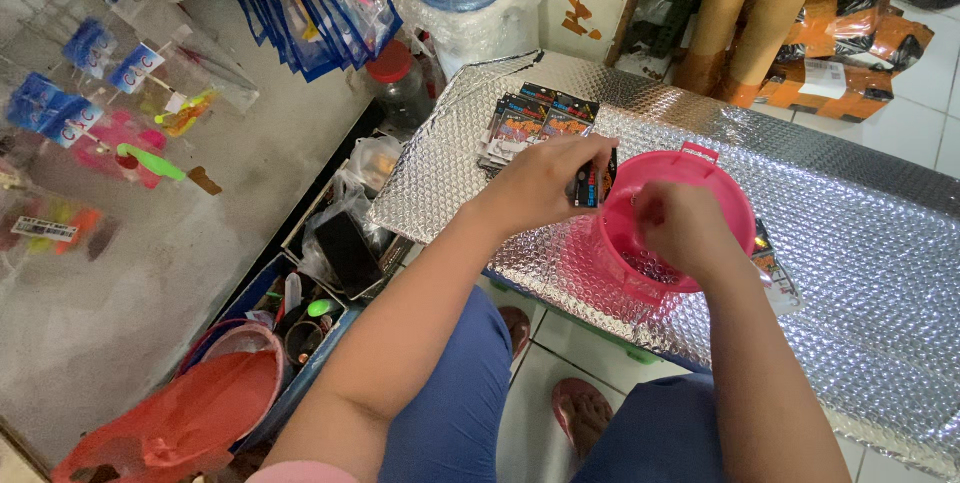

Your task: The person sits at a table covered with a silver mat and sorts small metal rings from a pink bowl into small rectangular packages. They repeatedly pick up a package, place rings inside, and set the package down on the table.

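My left hand (545, 183) is closed on a small dark packet (596, 183) with bright print, held at the left rim of a pink plastic bucket (720, 193). My right hand (680, 228) reaches down into the bucket, fingers curled inside it; what they touch is hidden. The bucket stands on a silver bubble-foil sheet (860, 243). A stack of similar dark packets (535, 123) lies on the foil just beyond my left hand. Another packet (775, 268) pokes out from under my right forearm.
Left of the foil surface, an open box (320, 293) holds small parts and bags. A red plastic bag (190, 423) sits in a basin at lower left. Hanging blister packs (310, 3) and lures line the wall. Cardboard tubes (745, 13) stand at the back. My knees and sandals show below.
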